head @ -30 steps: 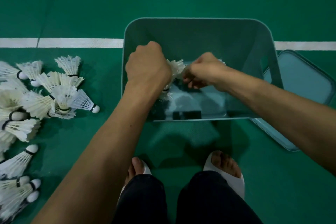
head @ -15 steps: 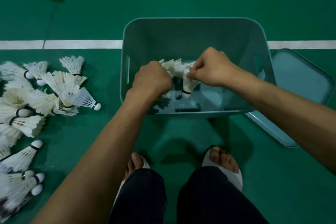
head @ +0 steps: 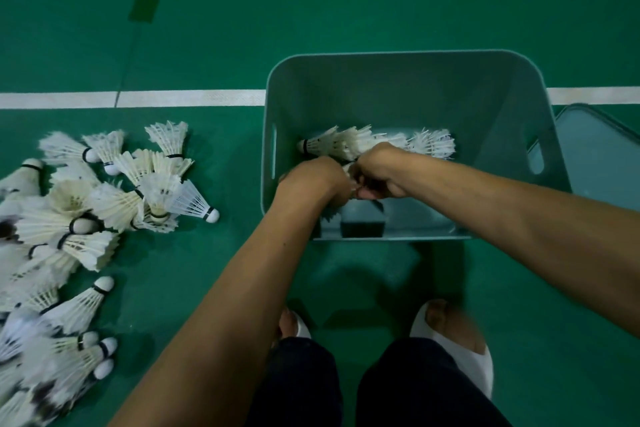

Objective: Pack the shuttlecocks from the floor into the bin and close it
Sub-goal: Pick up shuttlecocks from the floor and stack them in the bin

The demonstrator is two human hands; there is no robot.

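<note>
L hand (head: 313, 180) and R hand (head: 379, 172), fingers curled and knuckles touching, grip the near side of a row of white feather shuttlecocks (head: 363, 144) lying sideways in the open grey-green rectangular plastic bin (head: 398, 94), toward its left wall; the bin's right half is free. Fingertip contact is hidden under the fists. Loose white shuttlecock pile (head: 86, 218) lies on green court floor (head: 346, 3) left of bin, cut off at frame edge.

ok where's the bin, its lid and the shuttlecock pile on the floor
bin (head: 398, 97), head view, far inner wall
lid (head: 602, 159), head view, its flat panel
shuttlecock pile (head: 114, 204), head view, feathers of a middle one
</note>
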